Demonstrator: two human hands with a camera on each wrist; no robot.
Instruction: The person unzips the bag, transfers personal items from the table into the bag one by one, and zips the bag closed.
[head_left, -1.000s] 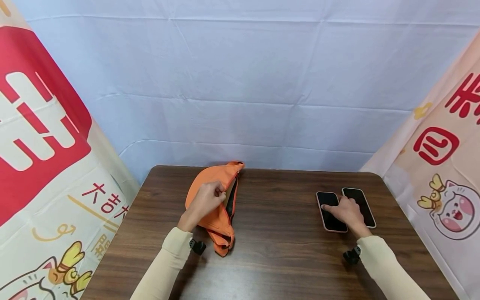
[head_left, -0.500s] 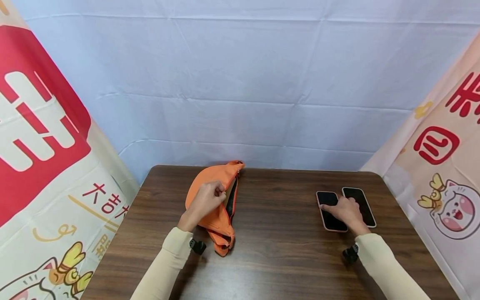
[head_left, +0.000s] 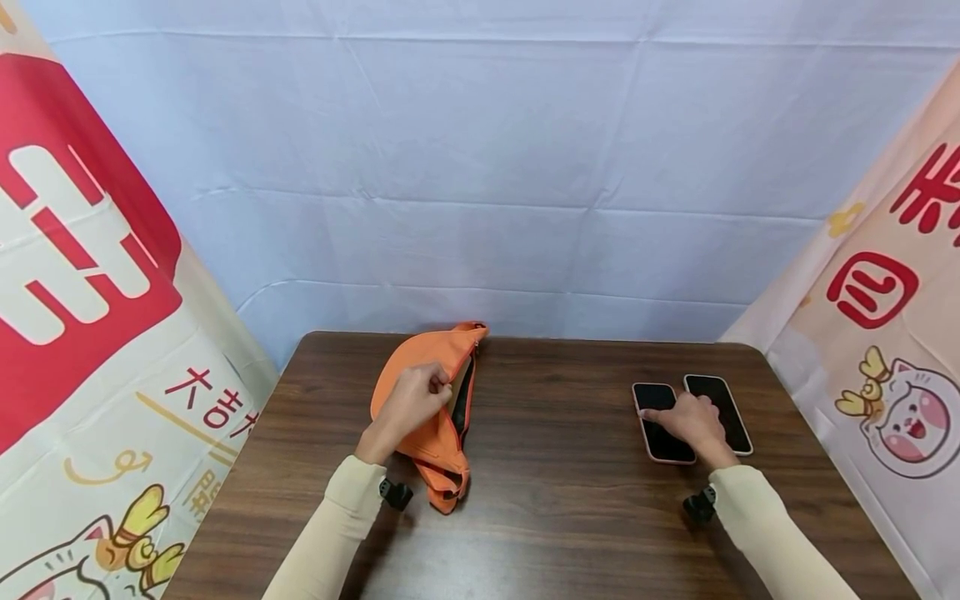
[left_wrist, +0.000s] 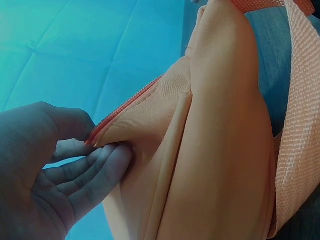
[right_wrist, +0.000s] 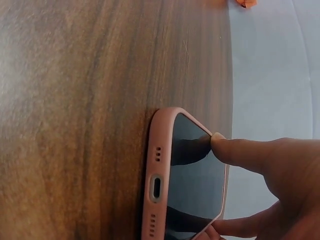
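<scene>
An orange waist bag [head_left: 405, 357] lies at the left of the table with its zip open, showing a dark inside. My left hand [head_left: 411, 400] pinches the zipped edge of its mouth; in the left wrist view the red zip [left_wrist: 127, 105] runs up from the fingertips. At the right, a phone in a pink case [head_left: 663, 446] lies screen up. My right hand [head_left: 693, 421] spans this phone, thumb at its left edge and fingers at its right edge. In the right wrist view the phone's charging port end [right_wrist: 156, 187] faces the camera.
A second phone [head_left: 720, 400], in a pale case, lies close beside the first, partly behind my right hand. The brown wooden table [head_left: 555, 450] ends at a pale cloth backdrop [head_left: 525, 250]. Printed cloths hang on both sides. The bag's strap [left_wrist: 300, 110] trails off its body.
Almost nothing differs. My right wrist has shifted very slightly left, while its fingers stay on the phone. The left hand keeps the same pinch on the bag.
</scene>
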